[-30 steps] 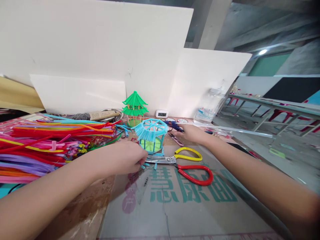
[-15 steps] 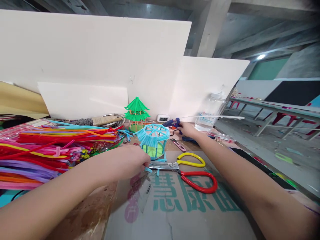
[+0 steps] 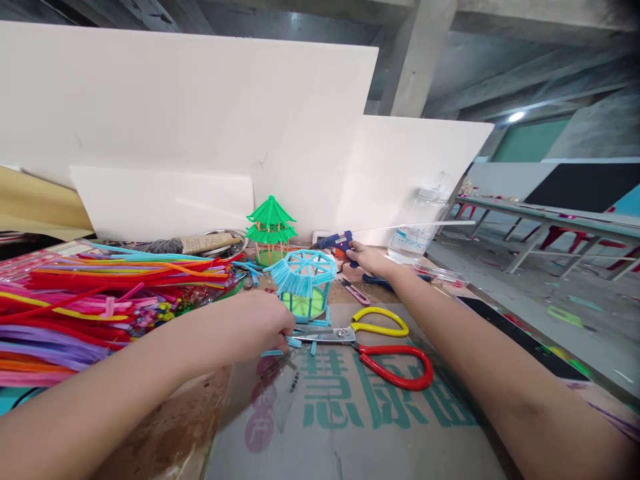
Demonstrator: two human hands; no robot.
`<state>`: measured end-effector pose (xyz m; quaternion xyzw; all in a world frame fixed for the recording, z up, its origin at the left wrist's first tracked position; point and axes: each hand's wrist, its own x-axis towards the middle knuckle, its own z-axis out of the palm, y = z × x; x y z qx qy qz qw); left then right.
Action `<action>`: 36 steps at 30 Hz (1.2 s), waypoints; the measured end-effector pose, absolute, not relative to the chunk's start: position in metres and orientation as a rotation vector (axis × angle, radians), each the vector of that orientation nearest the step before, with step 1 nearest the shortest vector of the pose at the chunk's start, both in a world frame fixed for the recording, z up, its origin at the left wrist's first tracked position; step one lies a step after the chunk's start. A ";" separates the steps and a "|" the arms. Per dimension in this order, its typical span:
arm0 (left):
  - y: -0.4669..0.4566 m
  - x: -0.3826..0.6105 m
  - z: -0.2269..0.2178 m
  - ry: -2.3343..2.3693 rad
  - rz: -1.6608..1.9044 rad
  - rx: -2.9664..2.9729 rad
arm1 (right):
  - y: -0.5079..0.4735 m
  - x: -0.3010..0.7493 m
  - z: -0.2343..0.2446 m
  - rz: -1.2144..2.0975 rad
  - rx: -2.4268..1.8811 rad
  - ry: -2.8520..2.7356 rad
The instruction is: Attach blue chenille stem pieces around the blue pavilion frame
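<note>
Two bare hands reach over the worktop (image 3: 170,433). Your right hand (image 3: 371,258) is wrapped around the handle of the glue gun (image 3: 341,240), near the worktop's far edge; its nozzle points left, passing behind the blue model (image 3: 293,279), and a long clear glue stick (image 3: 425,227) runs out of its back toward the right edge. Your left hand (image 3: 267,320) has its fingers curled down at the blade tips of the scissors (image 3: 343,335), close to some cut blue pieces (image 3: 313,348); you hide the fingertips, so whether they pinch anything I cannot tell.

The gun looks like rigid plastic, fairly light but probably tail-heavy with that stick, which may swing or snag; the handle is the place to hold it, well back from a nozzle that may be hot. The blue model looks very light, soft at the roof fringe and easily crushed; the green base (image 3: 306,307) seems the sturdiest place to take hold.

That model stands upright by the far left corner of the printed sheet (image 3: 400,457), just beyond your left fingers and left of your right grip, with the scissors lying in front of it.
</note>
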<state>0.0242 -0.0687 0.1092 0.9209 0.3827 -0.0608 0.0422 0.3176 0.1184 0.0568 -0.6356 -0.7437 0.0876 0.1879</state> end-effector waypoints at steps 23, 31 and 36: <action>-0.072 0.015 0.113 1.023 0.041 2.813 | 0.127 0.309 0.044 0.118 -1.686 -2.266; -0.076 -0.008 0.143 1.157 0.146 2.808 | 0.116 0.309 0.051 0.007 -1.718 -2.279; -0.068 -0.013 0.146 1.201 0.174 2.838 | 0.110 0.312 0.054 -0.052 -1.741 -2.310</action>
